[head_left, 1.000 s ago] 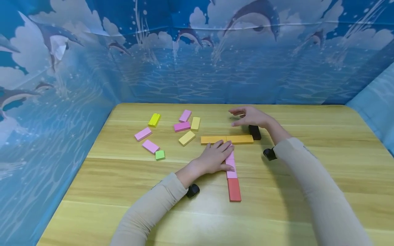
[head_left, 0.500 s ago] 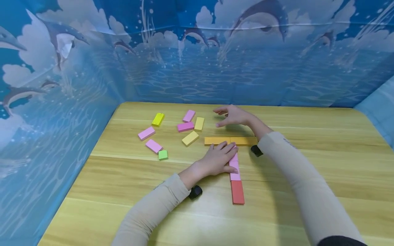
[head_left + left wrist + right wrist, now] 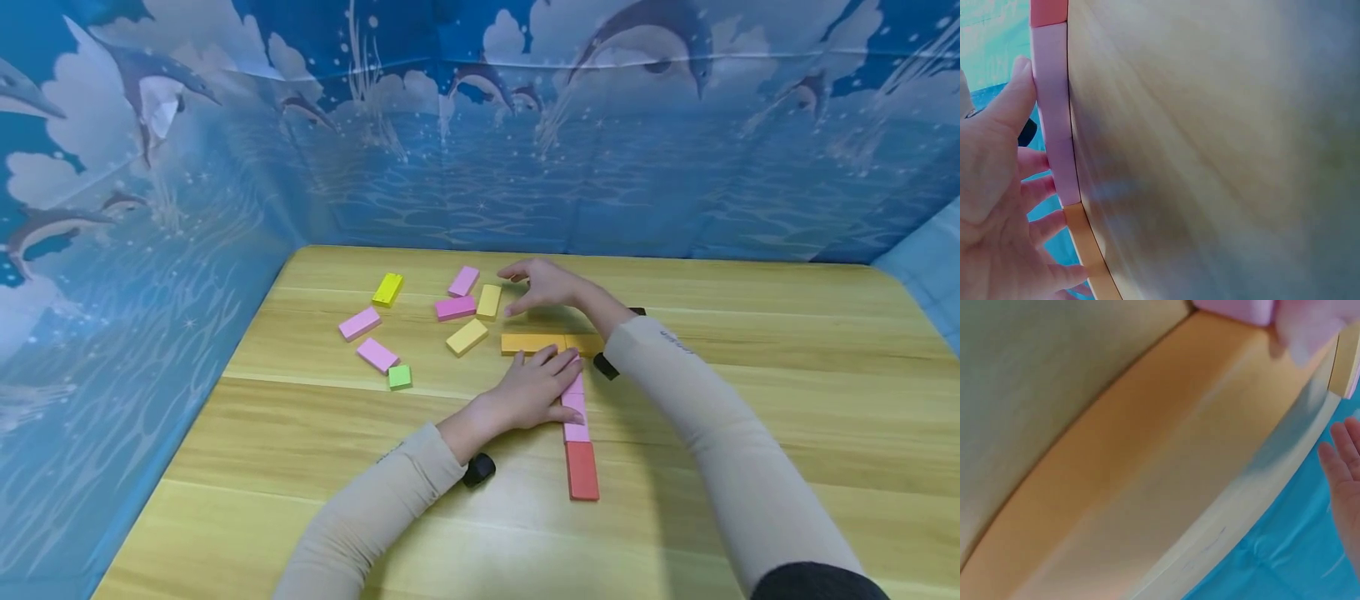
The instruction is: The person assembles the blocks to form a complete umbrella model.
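Observation:
My left hand (image 3: 528,390) lies with spread fingers on a row of pink blocks (image 3: 576,432). Its fingertips reach the orange blocks (image 3: 528,343) set crosswise at the row's far end. A red block (image 3: 582,472) continues the row at the near end. In the left wrist view, the thumb and fingers of that hand (image 3: 994,181) lie along the pink blocks. Beyond the orange blocks, my right hand (image 3: 553,285) hovers over the table, fingers loosely extended and holding nothing. Nearest its fingertips is a pale yellow block (image 3: 489,302); they look apart.
Left of the hands lie a second pale yellow block (image 3: 467,337), a magenta block (image 3: 456,308), several pink blocks (image 3: 377,355), a bright yellow block (image 3: 387,289) and a green block (image 3: 400,377). A black block (image 3: 637,311) is mostly hidden behind the right arm. A blue dolphin-print curtain (image 3: 480,183) surrounds the table.
My right hand has moved left, from beside the black block to near the pale yellow block. The left hand stays on the pink row. The head view has shifted slightly.

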`<state>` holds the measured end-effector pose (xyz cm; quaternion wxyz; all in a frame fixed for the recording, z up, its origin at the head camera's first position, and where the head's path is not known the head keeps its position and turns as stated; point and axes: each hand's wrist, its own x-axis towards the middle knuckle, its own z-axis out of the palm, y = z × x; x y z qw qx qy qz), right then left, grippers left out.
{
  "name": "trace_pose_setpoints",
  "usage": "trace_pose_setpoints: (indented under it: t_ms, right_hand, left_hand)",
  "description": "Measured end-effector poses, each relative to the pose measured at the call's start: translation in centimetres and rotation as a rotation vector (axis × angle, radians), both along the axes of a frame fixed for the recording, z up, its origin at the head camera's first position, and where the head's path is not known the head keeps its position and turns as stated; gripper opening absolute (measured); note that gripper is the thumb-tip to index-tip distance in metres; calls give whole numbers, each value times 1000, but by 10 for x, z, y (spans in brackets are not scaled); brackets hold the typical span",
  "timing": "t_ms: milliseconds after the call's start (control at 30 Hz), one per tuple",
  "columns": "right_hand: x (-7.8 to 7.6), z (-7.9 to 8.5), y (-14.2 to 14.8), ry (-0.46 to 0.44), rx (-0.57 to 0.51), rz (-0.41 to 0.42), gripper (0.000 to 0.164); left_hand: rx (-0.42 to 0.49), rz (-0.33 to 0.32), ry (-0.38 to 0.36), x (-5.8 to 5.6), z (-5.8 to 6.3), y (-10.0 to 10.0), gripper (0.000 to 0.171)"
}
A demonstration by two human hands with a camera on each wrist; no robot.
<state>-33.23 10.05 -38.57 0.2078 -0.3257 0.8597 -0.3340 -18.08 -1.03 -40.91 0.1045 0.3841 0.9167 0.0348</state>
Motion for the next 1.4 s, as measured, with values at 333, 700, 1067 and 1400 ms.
trace_pose_setpoints:
  t_ms: [333, 700, 1067, 1400]
  right_hand:
    - [6, -9, -8, 96, 54, 1, 80]
    - [16, -13, -10, 180, 101, -47, 75]
    - [20, -16, -13, 228, 120, -89, 69]
    - [18, -17, -5, 200, 103, -99, 68]
  left_hand:
    - [-2, -10, 15, 2, 0, 5, 78]
    - [10, -25, 36, 6, 4, 7, 77]
    - [8, -23, 26, 6, 6, 7, 78]
    - [3, -5, 6, 2, 2, -1, 78]
